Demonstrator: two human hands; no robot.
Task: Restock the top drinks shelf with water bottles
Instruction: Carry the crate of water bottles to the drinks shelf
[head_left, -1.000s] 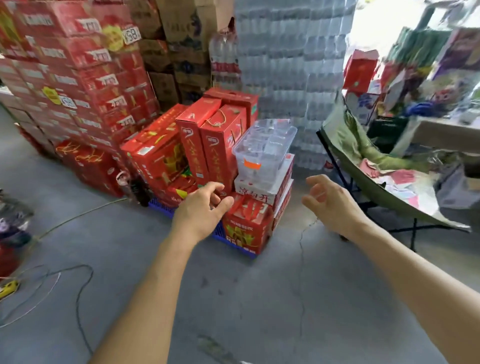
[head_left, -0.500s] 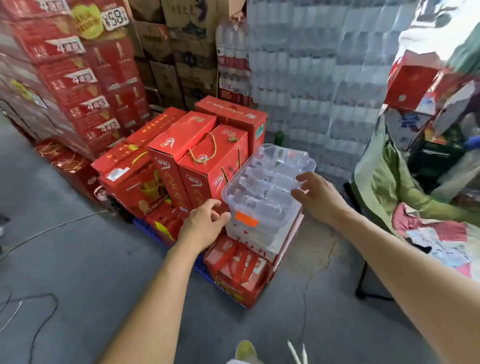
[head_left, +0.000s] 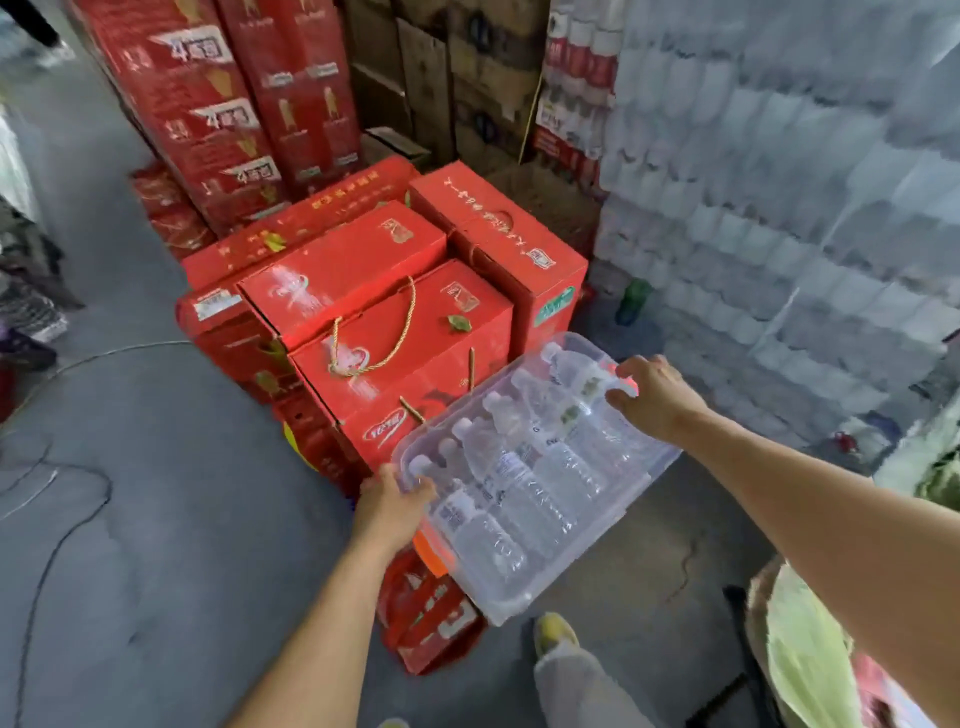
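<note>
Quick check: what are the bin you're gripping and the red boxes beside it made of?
The bin looks like clear, glossy plastic: the water bottles show through its walls. The red boxes look like printed cardboard with a slight sheen, judging by folded edges and a gold cord handle.

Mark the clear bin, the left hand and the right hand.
clear bin (head_left: 566, 571): head view, near side wall.
left hand (head_left: 392, 506): head view, back of hand.
right hand (head_left: 657, 397): head view, back of hand.

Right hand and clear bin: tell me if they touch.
Touching. The head view shows the right hand gripping the far rim of the clear bin, fingers curled over its edge.
</note>
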